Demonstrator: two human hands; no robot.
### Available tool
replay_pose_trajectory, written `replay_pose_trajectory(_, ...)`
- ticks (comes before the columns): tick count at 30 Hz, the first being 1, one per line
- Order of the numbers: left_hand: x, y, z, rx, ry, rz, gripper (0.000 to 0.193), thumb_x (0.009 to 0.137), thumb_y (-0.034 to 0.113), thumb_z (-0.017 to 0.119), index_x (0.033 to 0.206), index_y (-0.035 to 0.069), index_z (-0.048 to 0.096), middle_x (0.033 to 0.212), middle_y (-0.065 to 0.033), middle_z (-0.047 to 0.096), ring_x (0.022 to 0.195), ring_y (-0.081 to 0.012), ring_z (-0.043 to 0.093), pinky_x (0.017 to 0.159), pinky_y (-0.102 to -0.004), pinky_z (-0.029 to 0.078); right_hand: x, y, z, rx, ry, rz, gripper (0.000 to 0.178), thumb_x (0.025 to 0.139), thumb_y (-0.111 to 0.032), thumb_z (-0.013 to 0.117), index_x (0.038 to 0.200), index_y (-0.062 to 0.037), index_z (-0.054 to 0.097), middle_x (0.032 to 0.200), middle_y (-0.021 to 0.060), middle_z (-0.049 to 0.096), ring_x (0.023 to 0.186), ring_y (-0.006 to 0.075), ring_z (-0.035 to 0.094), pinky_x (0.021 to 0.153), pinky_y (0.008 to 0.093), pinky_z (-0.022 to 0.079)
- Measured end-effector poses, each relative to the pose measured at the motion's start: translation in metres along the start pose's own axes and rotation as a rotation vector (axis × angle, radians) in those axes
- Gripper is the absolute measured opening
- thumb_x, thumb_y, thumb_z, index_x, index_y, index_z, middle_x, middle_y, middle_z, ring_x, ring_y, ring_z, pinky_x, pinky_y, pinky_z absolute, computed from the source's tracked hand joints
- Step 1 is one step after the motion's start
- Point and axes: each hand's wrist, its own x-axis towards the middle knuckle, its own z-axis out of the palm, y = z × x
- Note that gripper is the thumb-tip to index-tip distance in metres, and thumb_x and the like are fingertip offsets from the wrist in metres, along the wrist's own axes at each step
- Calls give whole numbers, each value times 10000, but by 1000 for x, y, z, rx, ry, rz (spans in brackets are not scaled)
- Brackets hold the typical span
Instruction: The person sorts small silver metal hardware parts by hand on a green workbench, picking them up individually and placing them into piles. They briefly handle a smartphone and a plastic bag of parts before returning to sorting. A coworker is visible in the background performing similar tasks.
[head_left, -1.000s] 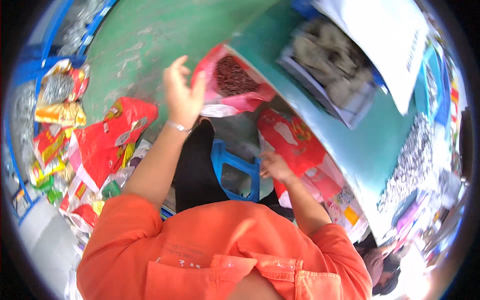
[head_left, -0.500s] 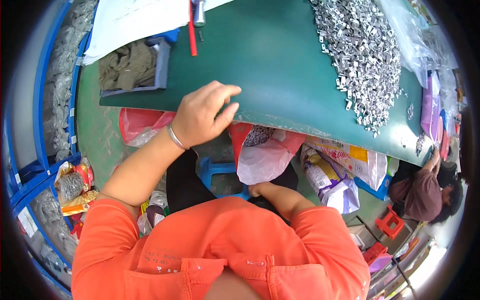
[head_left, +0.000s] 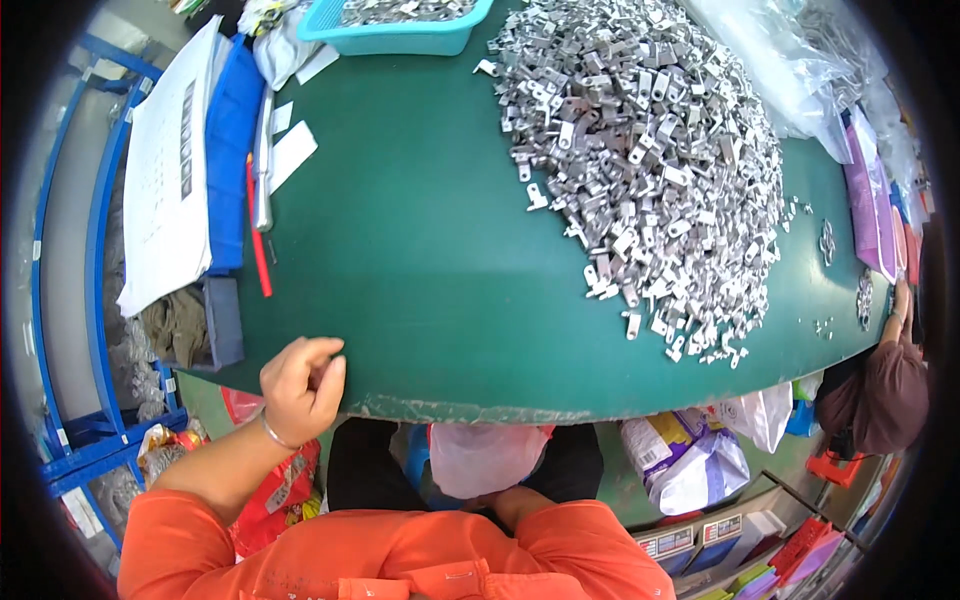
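My left hand rests on the near edge of the green table, fingers curled shut with nothing visible in them; a thin bracelet circles the wrist. My right hand is low in front of my body, mostly hidden under a white plastic bag below the table edge; its grip cannot be made out. A large heap of small silver metal brackets covers the table's far right, well away from both hands.
On the left of the table lie a white printed sheet, a blue bin, a red stick and a grey tray. A teal basket sits at the back. Another person is at the right edge. Bags stand under the table.
The view has swung from the bags on the floor up to the tabletop. My left hand has dropped from a pink bag to the table edge and curled shut.
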Motion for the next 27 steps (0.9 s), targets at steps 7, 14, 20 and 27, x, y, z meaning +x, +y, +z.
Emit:
replay_pose_trajectory(7, 0, -1, 0, 50, -65, 64, 164, 732, -29, 585, 886, 17, 556, 578, -74, 482, 454, -210, 468, 426, -304, 350, -20, 14, -42, 51, 13, -20, 304, 774, -109, 488, 1016, -15, 646, 1079, 185, 611, 1003, 317, 588, 828, 408, 464)
replay_pose_trajectory(14, 4, 3, -2, 174, -158, 86, 162, 737, 0, 563, 888, 48, 529, 636, -97, 493, 524, -280, 494, 480, -369, 380, -52, 31, -69, 48, 11, -37, 303, 783, -116, 486, 1026, -22, 642, 1081, 180, 611, 1005, 315, 586, 835, 407, 461)
replay_pose_trajectory(20, 7, 2, 1, 228, -145, 109, 163, 723, -4, 564, 872, 48, 522, 632, -100, 476, 517, -284, 483, 472, -371, 370, -70, 50, -67, 49, 16, -47, 303, 791, -122, 484, 1034, -27, 638, 1083, 175, 610, 1007, 313, 584, 842, 406, 458)
replay_pose_trajectory(27, -1, 5, -1, 189, -134, 94, 117, 739, -8, 543, 841, 37, 507, 623, -103, 455, 511, -266, 456, 480, -357, 344, -82, 104, -52, 39, 86, 25, 303, 800, -129, 482, 1044, -33, 633, 1086, 170, 610, 1009, 311, 582, 849, 405, 455)
